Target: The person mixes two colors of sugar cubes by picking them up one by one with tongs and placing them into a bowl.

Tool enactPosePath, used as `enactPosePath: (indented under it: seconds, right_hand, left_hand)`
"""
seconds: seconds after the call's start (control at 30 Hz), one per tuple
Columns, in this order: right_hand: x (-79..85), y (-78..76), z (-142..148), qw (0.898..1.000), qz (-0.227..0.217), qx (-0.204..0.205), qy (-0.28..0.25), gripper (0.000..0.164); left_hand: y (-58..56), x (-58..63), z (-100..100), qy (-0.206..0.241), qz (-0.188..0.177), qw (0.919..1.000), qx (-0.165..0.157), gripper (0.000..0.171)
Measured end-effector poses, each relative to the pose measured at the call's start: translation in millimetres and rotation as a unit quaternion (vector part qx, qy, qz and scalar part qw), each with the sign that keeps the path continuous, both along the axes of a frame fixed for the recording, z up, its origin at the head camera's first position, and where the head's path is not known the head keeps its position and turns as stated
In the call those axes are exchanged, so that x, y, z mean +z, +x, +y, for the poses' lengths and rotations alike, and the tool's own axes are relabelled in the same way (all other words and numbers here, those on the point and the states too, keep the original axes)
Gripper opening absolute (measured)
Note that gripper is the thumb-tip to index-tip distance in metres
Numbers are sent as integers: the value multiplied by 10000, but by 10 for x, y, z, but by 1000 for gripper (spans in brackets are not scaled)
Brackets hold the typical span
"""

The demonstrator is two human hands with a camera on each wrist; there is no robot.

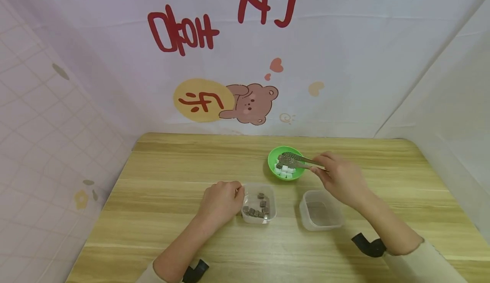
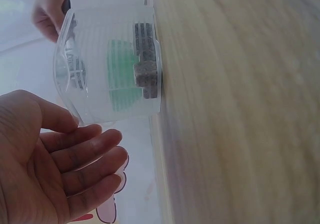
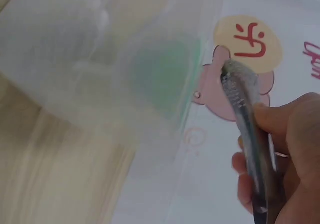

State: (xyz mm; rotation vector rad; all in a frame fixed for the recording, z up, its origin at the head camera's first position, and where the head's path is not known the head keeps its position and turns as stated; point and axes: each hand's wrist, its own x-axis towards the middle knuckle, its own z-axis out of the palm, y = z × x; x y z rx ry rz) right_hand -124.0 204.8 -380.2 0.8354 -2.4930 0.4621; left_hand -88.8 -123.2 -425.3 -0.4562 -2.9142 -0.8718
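Observation:
My left hand (image 1: 223,201) pinches the rim corner of a clear plastic container (image 2: 95,106) between thumb and index finger; its other fingers stay extended. Several dark brown cubes (image 1: 263,204) lie on that container's floor. Over at the right, my right hand (image 1: 342,181) grips metal tongs (image 3: 245,119) with perforated ends. These ends are over the green bowl (image 1: 271,170), which contains white cubes (image 1: 284,174) and at least one dark cube (image 1: 279,165). Whether the tongs' ends hold a cube cannot be made out.
A second clear plastic container (image 1: 323,219) stands below my right forearm, with no cubes visible in it. All this is on a wooden table (image 1: 183,159). Behind it hangs a white printed cloth (image 1: 344,104) with a bear, and pale sheets flank both sides.

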Motion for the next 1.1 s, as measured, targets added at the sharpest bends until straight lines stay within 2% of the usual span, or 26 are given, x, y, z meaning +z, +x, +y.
enactPosePath:
  seconds: [0.17,0.4,0.57,0.7,0.87,0.97,1.1]
  right_hand:
    - [-61,-4,90,9995,-41,-312,29,26]
    - [-64,15,130,9997,15,-256,-37,29]
    - [-41,23,122,9999,141,27,52,37]
    - [-17,42,83,9995,131,264,98,27]
    - [41,94,-4,9983,190,524,168,29]
    - [76,134,-74,9969,195,714,249,35]
    - [106,188,-177,9945,133,890,538,33]
  left_hand:
    - [9,-4,4,20,25,10000,1,42]
    - [14,-9,8,-5,35,10000,18,43]
    - [11,-9,9,-10,27,10000,31,41]
    - [13,-5,10,-2,3,10000,36,40]
    - [17,1,12,1,-45,10000,53,41]
    - [19,4,13,18,-31,10000,46,42]
    - [17,2,14,15,1,10000,39,43]
